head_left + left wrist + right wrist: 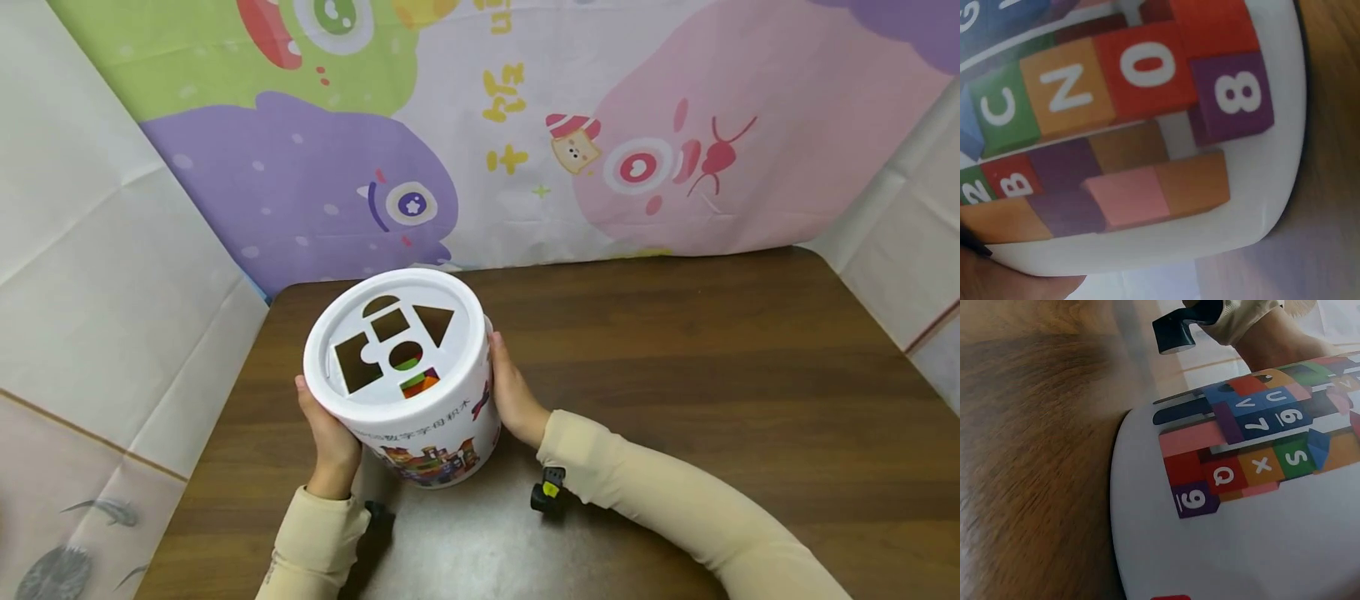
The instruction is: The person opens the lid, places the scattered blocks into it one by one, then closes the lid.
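A white block bucket with a white shape-sorter lid stands between my two hands on the table's left part. The lid has several cut-outs, including a triangle, a circle and squares; coloured blocks show through two of them. My left hand grips the bucket's left side, and my right hand holds its right side. Most fingers are hidden by the bucket. Printed lettered blocks cover the bucket wall in the left wrist view. The right wrist view shows more printing on the bucket beside the wood.
The brown wooden table stretches to the right. A cartoon cloth hangs along its back edge, and pale panels stand at the left. Small black wrist devices sit under the sleeves.
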Motion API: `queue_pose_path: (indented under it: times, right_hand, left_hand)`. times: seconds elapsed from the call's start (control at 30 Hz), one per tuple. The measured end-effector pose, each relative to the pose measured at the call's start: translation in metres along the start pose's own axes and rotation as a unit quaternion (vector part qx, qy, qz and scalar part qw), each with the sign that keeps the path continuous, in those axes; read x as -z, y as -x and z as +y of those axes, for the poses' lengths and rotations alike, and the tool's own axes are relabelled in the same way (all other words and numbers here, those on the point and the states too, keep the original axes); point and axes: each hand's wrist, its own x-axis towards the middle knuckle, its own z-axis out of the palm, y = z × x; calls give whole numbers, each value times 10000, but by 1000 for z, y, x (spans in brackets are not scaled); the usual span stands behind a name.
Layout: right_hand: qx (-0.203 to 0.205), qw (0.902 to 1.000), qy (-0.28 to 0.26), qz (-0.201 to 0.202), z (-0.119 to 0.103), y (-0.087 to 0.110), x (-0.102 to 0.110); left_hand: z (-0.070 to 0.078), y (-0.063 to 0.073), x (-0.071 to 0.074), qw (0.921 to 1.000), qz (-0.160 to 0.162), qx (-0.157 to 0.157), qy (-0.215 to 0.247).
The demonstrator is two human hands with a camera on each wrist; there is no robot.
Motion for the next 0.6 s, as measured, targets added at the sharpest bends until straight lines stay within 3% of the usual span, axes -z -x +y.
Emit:
queue_pose_path:
  times: [0.17, 0.33, 0.5, 0.6]
  right_hand:
    - [-105, 9998, -83, 157, 0, 4, 15]
    - [111, 9990, -189, 379, 1, 9, 41]
    - [283, 9966, -313, 701, 4, 21, 72]
    - [362, 9953, -416, 798, 5, 29, 88]
  left_hand:
    - [-7, -1, -13, 9995, -239, 221, -18]
    - [-19, 1, -30, 9969, -554, 488, -282]
    - [-33, 7, -49, 9884, -1085, 829, -660]
    - [-41, 10, -61, 9837, -1366, 794, -861]
